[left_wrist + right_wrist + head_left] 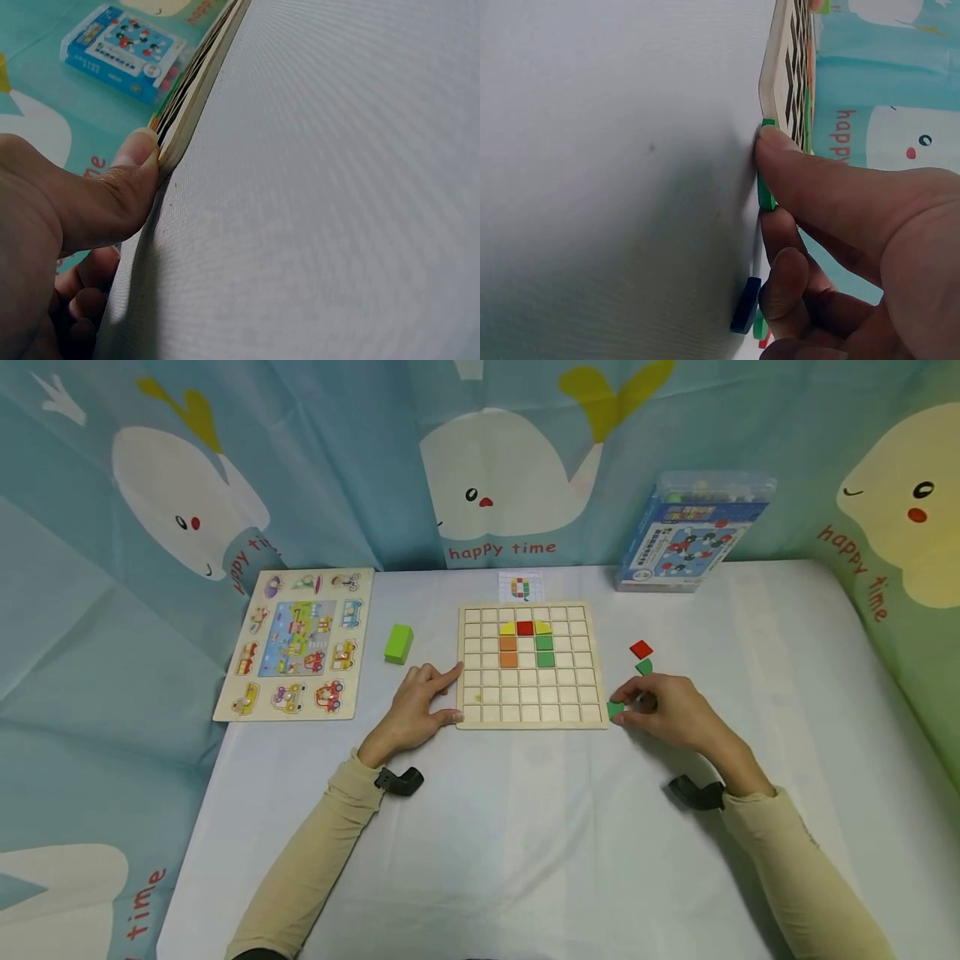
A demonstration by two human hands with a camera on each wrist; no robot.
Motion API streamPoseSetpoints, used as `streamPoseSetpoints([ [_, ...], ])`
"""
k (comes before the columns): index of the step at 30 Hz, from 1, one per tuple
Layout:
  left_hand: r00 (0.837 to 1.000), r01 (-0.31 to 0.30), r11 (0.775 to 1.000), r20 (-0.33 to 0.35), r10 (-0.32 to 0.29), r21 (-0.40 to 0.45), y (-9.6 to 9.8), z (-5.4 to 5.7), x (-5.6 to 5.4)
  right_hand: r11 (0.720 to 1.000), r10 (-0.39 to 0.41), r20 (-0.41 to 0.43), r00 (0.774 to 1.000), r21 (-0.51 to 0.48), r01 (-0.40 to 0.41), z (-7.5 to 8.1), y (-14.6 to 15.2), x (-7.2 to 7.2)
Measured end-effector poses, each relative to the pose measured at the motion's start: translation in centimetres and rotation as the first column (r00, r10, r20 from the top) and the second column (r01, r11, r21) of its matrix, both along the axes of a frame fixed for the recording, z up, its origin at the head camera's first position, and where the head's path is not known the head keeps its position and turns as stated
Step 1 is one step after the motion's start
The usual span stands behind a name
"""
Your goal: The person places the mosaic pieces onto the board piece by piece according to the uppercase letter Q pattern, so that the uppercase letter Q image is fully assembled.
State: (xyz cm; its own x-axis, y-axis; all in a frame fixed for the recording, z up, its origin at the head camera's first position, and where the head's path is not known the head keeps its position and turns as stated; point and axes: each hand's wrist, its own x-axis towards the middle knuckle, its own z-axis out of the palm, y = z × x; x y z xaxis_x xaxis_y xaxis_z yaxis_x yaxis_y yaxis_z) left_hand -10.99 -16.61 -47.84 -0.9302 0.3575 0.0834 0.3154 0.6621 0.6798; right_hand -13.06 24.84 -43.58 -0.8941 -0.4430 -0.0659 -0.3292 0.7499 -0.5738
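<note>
A wooden grid board (487, 687) lies on the table, with red, yellow, orange and green tiles in an arch in its upper middle. My left hand (414, 706) steadies its left edge, index finger stretched to the side and thumb pressing the near corner, as the left wrist view of the thumb (124, 191) shows. Beside the board's near right corner, my right hand (671, 710) pinches a green tile (616, 709) between thumb and fingers. Just beyond that hand lie a red tile (641, 649) and another green piece (644, 667). A blue piece (745, 305), hidden in the head view, shows below the fingers.
A small pattern card (520, 586) lies behind the board. To the left are a light green block (399, 643) and a wooden vehicle puzzle (300, 706). A blue boxed set (690, 539) stands at the back right, before a printed curtain (337, 485).
</note>
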Motion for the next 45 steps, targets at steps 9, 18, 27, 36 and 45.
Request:
streamPoseSetpoints([
  [9,1.000,0.002,1.000,-0.002,-0.002,0.004,0.0,-0.1,0.0,1.000,0.016,-0.049,0.999,0.024,-0.015,0.3,-0.3,0.3],
  [18,1.000,0.010,1.000,-0.021,-0.010,-0.007,-0.1,-0.3,-0.1,0.993,0.037,-0.151,0.988,-0.109,-0.054,-0.1,-0.3,0.1],
  [27,1.000,0.001,1.000,-0.009,-0.001,-0.002,0.0,-0.2,-0.1,0.982,-0.045,-0.191,0.980,-0.187,0.009,-0.9,-1.4,-0.3],
  [36,1.000,-0.007,1.000,0.001,0.007,-0.002,0.0,-0.3,-0.1,0.941,-0.067,-0.033,0.997,-0.335,0.052,-1.3,-3.2,-0.9],
  [45,1.000,-0.005,1.000,0.008,0.005,0.000,0.0,-0.1,-0.1,0.938,-0.064,-0.031,0.997,-0.344,0.050,-1.5,-5.0,-1.7],
])
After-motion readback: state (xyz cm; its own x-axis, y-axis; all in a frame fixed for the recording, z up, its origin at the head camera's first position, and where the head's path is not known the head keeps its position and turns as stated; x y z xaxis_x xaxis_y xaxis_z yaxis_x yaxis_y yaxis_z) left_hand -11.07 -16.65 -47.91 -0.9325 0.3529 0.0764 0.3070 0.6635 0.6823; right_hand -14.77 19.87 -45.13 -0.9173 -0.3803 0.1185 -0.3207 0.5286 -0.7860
